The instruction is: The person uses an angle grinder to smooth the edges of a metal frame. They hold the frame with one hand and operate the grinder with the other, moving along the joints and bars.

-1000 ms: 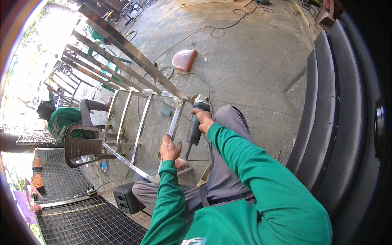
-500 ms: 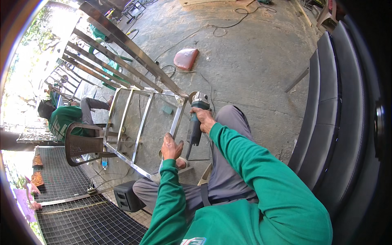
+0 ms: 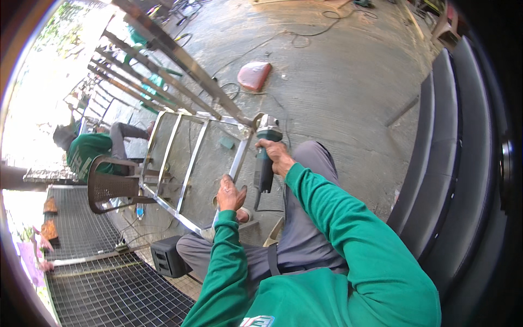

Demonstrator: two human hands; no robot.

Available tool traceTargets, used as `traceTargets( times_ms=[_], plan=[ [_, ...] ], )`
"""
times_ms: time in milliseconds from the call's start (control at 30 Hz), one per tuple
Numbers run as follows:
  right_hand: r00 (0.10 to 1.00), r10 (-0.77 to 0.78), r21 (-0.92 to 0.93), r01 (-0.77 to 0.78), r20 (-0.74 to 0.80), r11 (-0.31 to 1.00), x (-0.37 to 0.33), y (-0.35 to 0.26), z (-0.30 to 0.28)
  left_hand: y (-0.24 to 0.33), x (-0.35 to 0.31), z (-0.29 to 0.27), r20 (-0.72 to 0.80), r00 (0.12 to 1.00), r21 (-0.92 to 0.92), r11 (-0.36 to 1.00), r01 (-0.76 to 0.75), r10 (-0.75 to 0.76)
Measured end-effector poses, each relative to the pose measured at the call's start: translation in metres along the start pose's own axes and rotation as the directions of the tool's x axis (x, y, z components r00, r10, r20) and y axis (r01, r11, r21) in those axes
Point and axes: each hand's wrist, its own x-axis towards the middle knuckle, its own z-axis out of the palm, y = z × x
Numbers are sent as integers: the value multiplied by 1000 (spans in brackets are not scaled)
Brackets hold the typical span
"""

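Observation:
An angle grinder [image 3: 263, 163] with a dark green body and silver head is in my right hand [image 3: 277, 156], the fingers wrapped round its body. The grinder's head is up against the near corner of a bare metal frame [image 3: 189, 163], where a long upright joins the square tubes. My left hand [image 3: 231, 193] is closed on the frame's near side tube, below the grinder; its fingertips are partly hidden. The frame has several parallel crossbars and several long bars [image 3: 180, 57] that rise away to the upper left. The disc's contact with the metal is too small to make out.
A co-worker in a green shirt [image 3: 90, 152] sits on a brown plastic chair [image 3: 111, 185] at left. Black padded seats [image 3: 430, 147] line the right side. A red pad [image 3: 254, 76] and cables [image 3: 283, 34] lie on the concrete floor. A black box [image 3: 169, 256] stands by my left knee.
The whole view has shifted slightly, so most things sit a little further right. Both hands keep their grips, and the grinder stays at the same corner of the frame.

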Motion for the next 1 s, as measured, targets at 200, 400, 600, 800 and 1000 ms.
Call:
traceTargets(
  times_ms=[200,400,600,800,1000],
  plan=[
    [999,-3,22,4,-38,1000,37,1,-5,-8,15,-27,101,995,-38,999,7,-3],
    [994,-83,-42,81,-64,996,43,-21,-16,28,91,-181,-323,937,-169,967,-193,131],
    [997,-76,-22,75,-19,997,24,-40,-21,120,163,-344,-595,686,-94,811,-578,419],
    [996,-92,33,93,-22,995,18,-51,-26,188,215,-390,-473,747,-574,481,-663,466],
    [994,-109,58,111,-27,992,13,-56,-31,206,205,-390,-621,422,86,594,-800,660]
  ],
)
